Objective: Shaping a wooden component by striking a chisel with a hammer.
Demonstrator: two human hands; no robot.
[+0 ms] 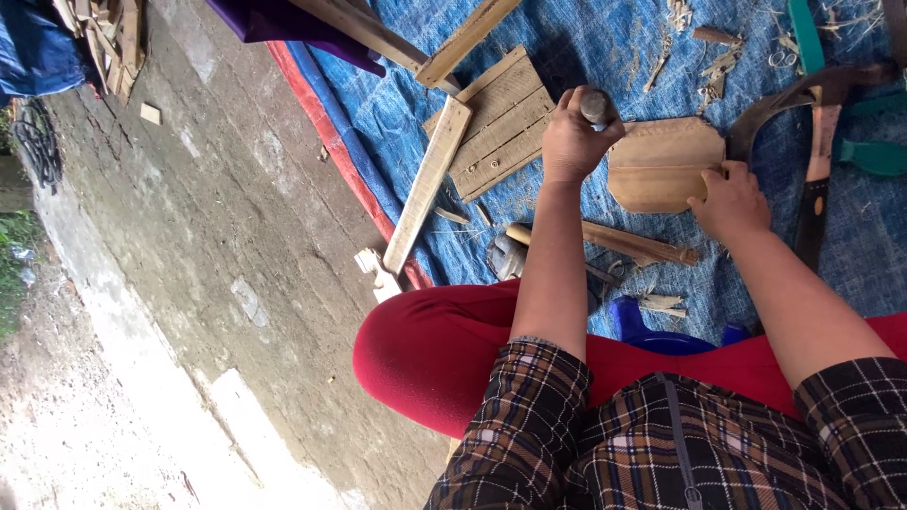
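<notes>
Largest first: the blue tarp (605, 57) covers the concrete floor (208, 217) and carries everything you work on. On it lie a slatted wooden panel (501, 123), a long flat plank (427, 184), a curved blade with a dark handle (803, 123), and a round wooden stick (633, 244) just in front of your red-clad knee (425, 349).

The work piece — a flat wooden board (661, 162) with trimmed corners — lies on the tarp between your two hands, just beyond the stick.

Your left hand (574, 140) is closed in a fist around the handle of a small tool (595, 104); only its dark rounded end shows above the knuckles, at the board's left edge. Its working tip is hidden, so you cannot tell where it meets the wood.

Your right hand (727, 200) rests its fingertips on the board's near right corner, pressing it flat; this grip is loose, holding nothing.

To do this step well, judging from the layout: keep the right-hand fingers clear of the tool's line, press down firmly so the board does not slide on the tarp, and keep your wrist straight — short controlled strokes suit a thin board better than force.
</notes>
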